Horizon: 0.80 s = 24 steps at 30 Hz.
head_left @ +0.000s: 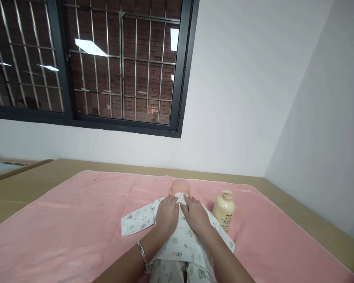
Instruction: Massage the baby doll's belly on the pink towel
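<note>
Resting flat, fingers together, gripping nothing: left hand (167, 215) and right hand (197, 216) on bald baby doll in white printed clothes (181, 237). Doll lies on pink cloth (76, 224), head (179, 186) at 12 o'clock; pale-yellow plastic pump bottle (224, 210) at its 2 o'clock. Probably light, firm-bodied; loose sleeves (139, 218) may slide. Best hold: torso sides.

Left hand (166, 214), right hand (196, 215): resting together on a bald doll (181, 236) dressed in printed white
Pale-yellow plastic pump bottle (224, 211): standing nearby on pink cloth (88, 220)
</note>
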{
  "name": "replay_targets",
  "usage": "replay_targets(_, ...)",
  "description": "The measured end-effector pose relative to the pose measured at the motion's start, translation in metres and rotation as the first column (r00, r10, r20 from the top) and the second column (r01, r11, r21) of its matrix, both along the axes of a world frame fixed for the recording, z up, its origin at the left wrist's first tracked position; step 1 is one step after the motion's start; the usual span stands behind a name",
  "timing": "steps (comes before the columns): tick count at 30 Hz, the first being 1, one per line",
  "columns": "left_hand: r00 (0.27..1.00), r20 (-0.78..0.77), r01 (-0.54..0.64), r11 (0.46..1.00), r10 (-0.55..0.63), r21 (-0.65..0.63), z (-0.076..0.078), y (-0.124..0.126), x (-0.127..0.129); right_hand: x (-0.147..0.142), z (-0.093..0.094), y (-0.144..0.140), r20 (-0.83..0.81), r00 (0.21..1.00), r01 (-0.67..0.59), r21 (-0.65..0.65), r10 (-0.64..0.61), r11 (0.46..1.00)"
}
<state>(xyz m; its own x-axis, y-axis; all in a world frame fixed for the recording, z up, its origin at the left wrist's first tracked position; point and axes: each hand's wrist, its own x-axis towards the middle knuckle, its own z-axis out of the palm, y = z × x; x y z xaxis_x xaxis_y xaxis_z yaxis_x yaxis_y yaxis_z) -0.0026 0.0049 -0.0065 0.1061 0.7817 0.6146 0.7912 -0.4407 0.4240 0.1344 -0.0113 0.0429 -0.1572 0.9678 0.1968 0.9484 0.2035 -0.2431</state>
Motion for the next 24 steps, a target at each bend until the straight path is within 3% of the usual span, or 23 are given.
replay_targets(4,1.0,0.01,-0.027,0.999,0.027,-0.026,0.001,-0.003,0.001,-0.006,0.0,-0.003,0.019,0.995,0.096,0.016,-0.096,0.995)
replay_targets(9,0.992,0.02,-0.121,0.978,0.127,-0.172,0.0,0.002,0.0,0.008,-0.01,0.013,-0.013,0.999,0.038,-0.033,-0.039,0.999)
replay_targets(13,0.998,0.049,-0.025,0.992,0.032,-0.126,0.001,0.002,-0.002,0.006,-0.005,0.01,-0.013,1.0,-0.007,-0.019,0.007,1.0)
replay_targets(16,0.999,0.051,0.017,0.998,-0.014,-0.061,0.002,0.001,-0.002,-0.004,0.003,-0.002,0.021,0.998,0.053,0.02,-0.054,0.998)
replay_targets(19,0.999,0.052,0.005,0.998,-0.002,-0.057,0.002,-0.001,-0.001,-0.009,0.003,-0.007,0.038,0.992,0.123,0.031,-0.124,0.992)
replay_targets(24,0.995,0.072,-0.06,0.986,0.071,-0.153,0.001,0.001,-0.001,0.002,-0.013,0.009,-0.003,0.998,0.058,0.005,-0.058,0.998)
